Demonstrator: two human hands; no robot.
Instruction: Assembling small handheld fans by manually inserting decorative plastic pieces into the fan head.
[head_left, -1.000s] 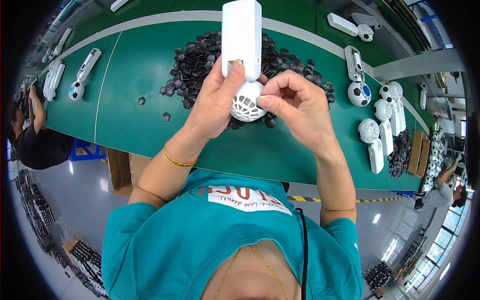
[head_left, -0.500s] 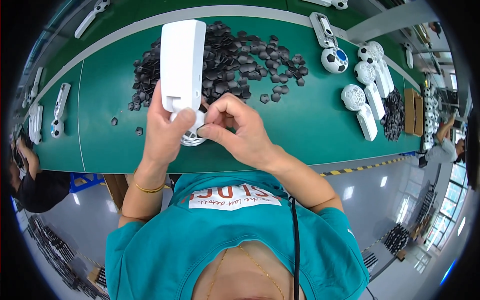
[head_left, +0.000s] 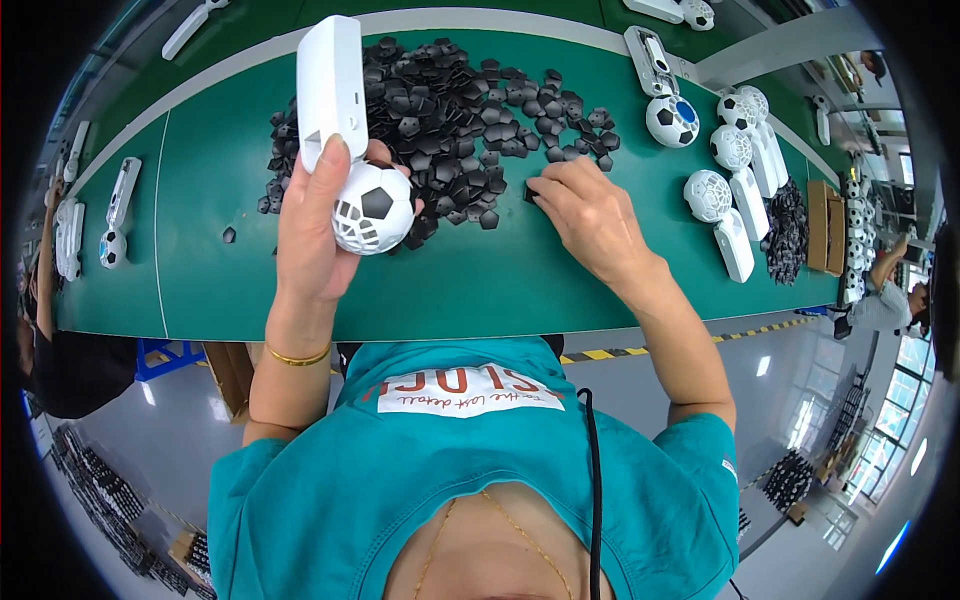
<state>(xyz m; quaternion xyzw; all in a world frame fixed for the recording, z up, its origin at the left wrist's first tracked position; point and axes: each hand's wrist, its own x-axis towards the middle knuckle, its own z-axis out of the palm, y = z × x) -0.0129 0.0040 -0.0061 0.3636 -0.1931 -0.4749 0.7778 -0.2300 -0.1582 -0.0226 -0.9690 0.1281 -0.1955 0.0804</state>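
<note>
My left hand grips a white handheld device by the joint between its long handle and its ball-shaped head, thumb lying along the handle's lower end. The device has a head patterned like a football, with a black pentagon set in it and open slots below. To the right, my right hand is at the table with its fingers pinched on a small black pentagon piece. Between and beyond the hands spreads a heap of black pentagon pieces.
On the green table, several white ball-headed devices stand at the right, near a dark pile and a cardboard box. Another device lies at the left. One loose pentagon sits left of the heap.
My right hand has left the device and moved right to a pentagon piece on the table. My left hand has tilted and shifted the device slightly left, exposing the ball head.
</note>
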